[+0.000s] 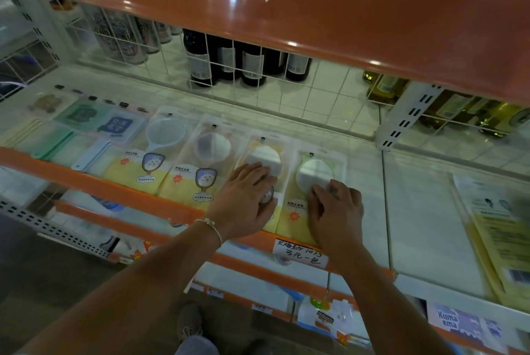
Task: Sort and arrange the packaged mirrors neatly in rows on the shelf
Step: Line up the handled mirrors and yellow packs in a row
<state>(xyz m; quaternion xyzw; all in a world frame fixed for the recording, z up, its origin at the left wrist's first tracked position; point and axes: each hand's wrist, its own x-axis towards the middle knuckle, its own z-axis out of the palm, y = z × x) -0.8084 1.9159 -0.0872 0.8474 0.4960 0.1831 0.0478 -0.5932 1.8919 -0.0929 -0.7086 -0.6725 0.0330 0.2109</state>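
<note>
Several packaged mirrors lie flat in a row on the white shelf (415, 205). My left hand (246, 205) rests with straight fingers on the pack with an orange-rimmed mirror (265, 151). My right hand (337, 211) presses flat on the neighbouring pack with a green-rimmed mirror (311, 171), the rightmost of the row. To the left lie a pink-rimmed mirror pack (210, 145) and a white-rimmed mirror pack (165, 131). Farther left are square green and blue mirror packs (117, 125).
A yellow packaged item (499, 228) lies at the shelf's right end. A white wire grid (258, 79) at the back fences off dark bottles. An orange shelf (286, 4) overhangs above. A handwritten price tag (299, 254) hangs on the orange front edge.
</note>
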